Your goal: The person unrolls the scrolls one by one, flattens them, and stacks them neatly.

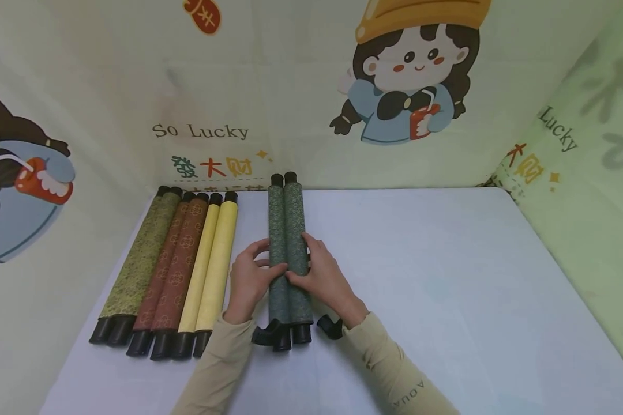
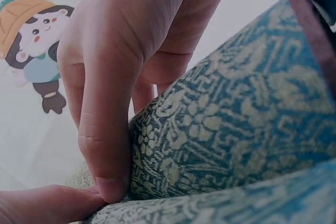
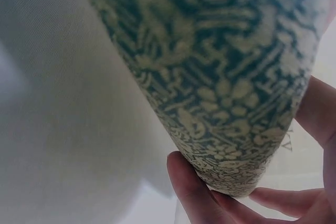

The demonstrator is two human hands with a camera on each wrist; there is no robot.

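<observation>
Two teal-green patterned scrolls with black end knobs lie side by side near the middle of the table: the left green scroll [image 1: 277, 219] and the right green scroll [image 1: 294, 213]. My left hand [image 1: 250, 275] grips the left one, thumb across its top and fingers down its outer side. Around the right one, my right hand [image 1: 329, 276] has its fingers on the outer side and its thumb on top, near the left thumb. The right wrist view shows the patterned cloth [image 3: 231, 98] between fingers and thumb. In the left wrist view, the thumb [image 2: 105, 124] covers part of the seam between the scrolls.
Left of my hands lie pairs of scrolls: olive green [image 1: 140, 265], reddish brown [image 1: 179, 276] and yellow [image 1: 219, 259], all with black knobs. The white table [image 1: 446, 288] extends to the right. A printed cloth backdrop [image 1: 291, 86] stands behind it. Black wrist mounts [image 1: 330, 327] sit by my wrists.
</observation>
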